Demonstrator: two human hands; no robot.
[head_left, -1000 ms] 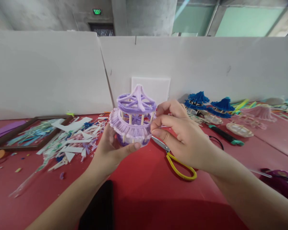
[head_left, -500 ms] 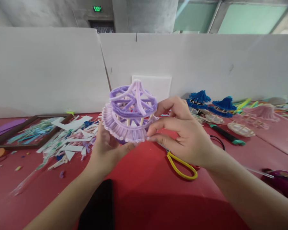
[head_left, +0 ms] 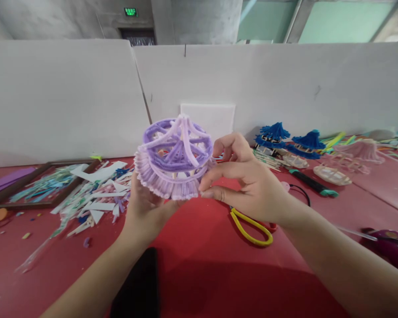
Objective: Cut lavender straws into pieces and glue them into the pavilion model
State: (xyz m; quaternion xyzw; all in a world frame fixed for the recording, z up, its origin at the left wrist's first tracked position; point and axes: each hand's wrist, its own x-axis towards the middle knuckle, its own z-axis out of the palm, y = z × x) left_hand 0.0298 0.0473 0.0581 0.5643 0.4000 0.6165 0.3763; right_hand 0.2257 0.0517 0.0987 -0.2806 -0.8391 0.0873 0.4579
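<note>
A small purple pavilion model made of fuzzy pipe cleaners is held up above the red table. It has a ribbed, pale lilac lower skirt, a darker purple ring above it and a peaked top of pale strips. My left hand grips it from below and the left, its fingers partly hidden behind the skirt. My right hand pinches the skirt's right edge between thumb and index finger. Yellow-handled scissors lie under my right hand, their blades mostly hidden.
Paper and pipe-cleaner scraps and a brown frame cover the left. Blue roofed models, a pink roof piece, a green-black tool and a purple glue gun lie right. A black phone-like slab is nearest me.
The pavilion model has shifted slightly left and down and its top has tipped toward me. Both hands keep hold of it.
</note>
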